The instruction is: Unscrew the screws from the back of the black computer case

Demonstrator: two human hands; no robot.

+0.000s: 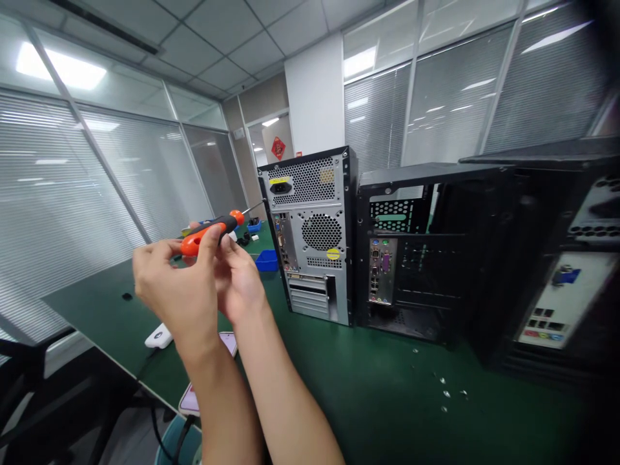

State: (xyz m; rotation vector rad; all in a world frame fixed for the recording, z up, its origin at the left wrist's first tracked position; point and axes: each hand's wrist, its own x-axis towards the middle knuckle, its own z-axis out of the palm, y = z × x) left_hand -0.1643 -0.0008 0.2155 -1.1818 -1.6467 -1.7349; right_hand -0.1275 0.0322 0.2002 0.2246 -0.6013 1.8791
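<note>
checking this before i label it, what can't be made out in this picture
Head view: whether the screwdriver tip meets a screw; too small.
Head view: the right hand's full grip; left hand partly hides it.
Head view: whether the phone parts join; left forearm between.
Head view: far-right case's outer side; cut by right edge.
Head view: what the bits are; too small.

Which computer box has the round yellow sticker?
The leftmost, silver-backed box: its sticker sits by the round fan grille. The other two boxes show none.
</note>
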